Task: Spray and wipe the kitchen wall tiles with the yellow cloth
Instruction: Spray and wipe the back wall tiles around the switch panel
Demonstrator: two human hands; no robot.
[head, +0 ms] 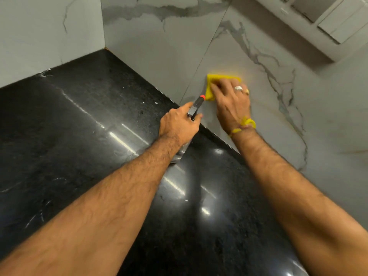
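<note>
My right hand (232,100) presses the folded yellow cloth (214,82) flat against the grey marble-look wall tiles (249,56), just above the counter. Most of the cloth is hidden under my fingers. My left hand (178,125) grips a clear spray bottle (196,105) by its dark trigger head. The orange nozzle tip points at the wall, close to the cloth's lower corner. The bottle's clear body shows below my wrist, over the counter.
A glossy black stone counter (79,126) runs under both arms and meets the tiled walls at a corner on the far left. A white switch panel (342,24) is mounted on the wall at the upper right.
</note>
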